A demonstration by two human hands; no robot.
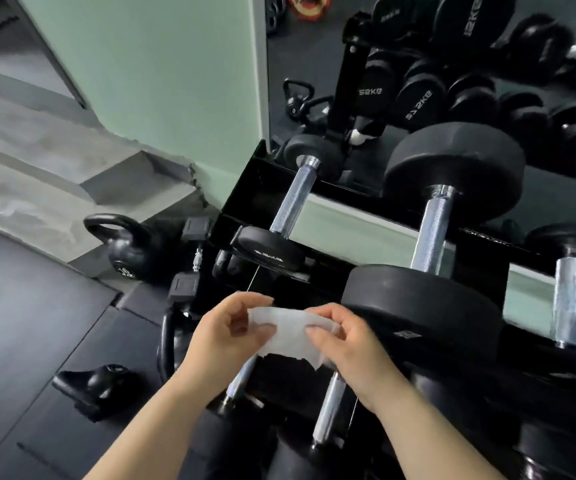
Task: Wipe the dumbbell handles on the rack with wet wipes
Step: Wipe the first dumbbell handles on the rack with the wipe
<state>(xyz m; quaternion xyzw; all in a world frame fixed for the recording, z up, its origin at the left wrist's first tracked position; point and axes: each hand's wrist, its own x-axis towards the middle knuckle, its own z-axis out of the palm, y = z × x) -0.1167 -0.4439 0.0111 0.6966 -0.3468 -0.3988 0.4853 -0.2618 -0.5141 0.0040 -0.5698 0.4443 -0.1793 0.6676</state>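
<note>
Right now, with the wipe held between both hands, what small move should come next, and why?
Probably lower the wet wipe onto the chrome handle just below it. The left hand and right hand each pinch an edge, the wipe is partly spread, and it seems to touch no handle yet.

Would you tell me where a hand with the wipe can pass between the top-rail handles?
Free: between the left handle and middle handle, and between middle and right handle. Crowded: the lower handles, close together.
</note>
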